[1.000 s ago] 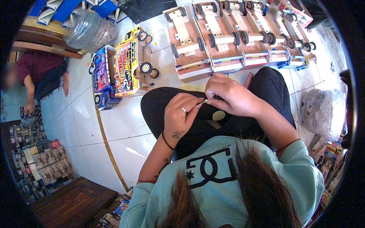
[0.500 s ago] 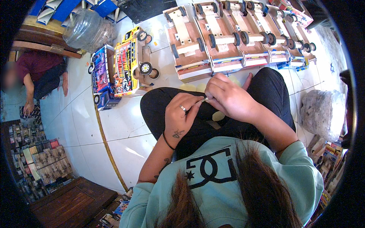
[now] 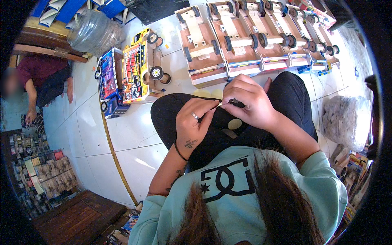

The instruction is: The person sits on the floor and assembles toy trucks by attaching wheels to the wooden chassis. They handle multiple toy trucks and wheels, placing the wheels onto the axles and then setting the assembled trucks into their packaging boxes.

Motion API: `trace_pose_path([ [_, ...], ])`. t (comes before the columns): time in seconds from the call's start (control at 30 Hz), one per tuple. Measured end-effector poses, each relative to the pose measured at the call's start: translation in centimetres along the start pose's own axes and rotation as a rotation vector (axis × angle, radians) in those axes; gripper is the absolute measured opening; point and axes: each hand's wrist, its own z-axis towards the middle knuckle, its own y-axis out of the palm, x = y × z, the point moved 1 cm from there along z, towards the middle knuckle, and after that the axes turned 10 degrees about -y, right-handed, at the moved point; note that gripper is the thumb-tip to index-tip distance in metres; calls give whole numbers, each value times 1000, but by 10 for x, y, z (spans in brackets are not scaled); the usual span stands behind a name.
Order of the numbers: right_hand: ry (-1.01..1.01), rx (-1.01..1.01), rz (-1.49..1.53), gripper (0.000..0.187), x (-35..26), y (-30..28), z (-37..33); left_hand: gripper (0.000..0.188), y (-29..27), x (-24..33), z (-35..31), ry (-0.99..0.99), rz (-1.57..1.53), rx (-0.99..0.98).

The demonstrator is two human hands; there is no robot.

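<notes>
My left hand (image 3: 195,119), with a ring on one finger, is closed in a pinch above my crossed legs. Opposite it, my right hand (image 3: 250,103) is closed too, its thumb and forefinger meeting the left fingertips. Between them shows a small, thin pale strip (image 3: 221,104); most of it is hidden by the fingers, and its kind cannot be made out. Below the hands, a pale round piece (image 3: 234,124) and a small dull rectangular piece (image 3: 229,133) lie against my dark trousers (image 3: 171,112).
Several wooden toy trucks (image 3: 241,53) lie wheels-up in a row ahead. Two painted toy trucks (image 3: 136,71) rest on the tiles at front left, near a clear plastic container (image 3: 96,34). A wrapped bundle (image 3: 347,122) stands right. Another person (image 3: 45,79) sits far left beside stacked wooden parts (image 3: 53,171).
My right hand has turned slightly and its fingers have lifted and loosened, showing a dark gap beneath them. The pale strip shows a little more. My left hand has barely moved.
</notes>
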Motion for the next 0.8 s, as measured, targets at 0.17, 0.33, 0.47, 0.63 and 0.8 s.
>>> trace_pose_path([
  [0.17, -34, -116, -17, 23, 3, 0, 1, 20, -1, 0, 1, -1, -11, -25],
  [0.33, -80, -149, -126, 27, 1, 3, 1, 19, 0, 3, 2, -43, -72, -34],
  [0.47, -57, -74, -111, 27, -2, 4, 1, 18, -1, 4, 4, -57, -86, -12],
  [0.63, -7, 42, -48, 26, -3, 0, 1, 19, -1, 5, 4, -28, -91, 23],
  [0.8, -26, 24, 8, 24, -1, 0, 1, 21, -1, 4, 3, 6, -70, 31],
])
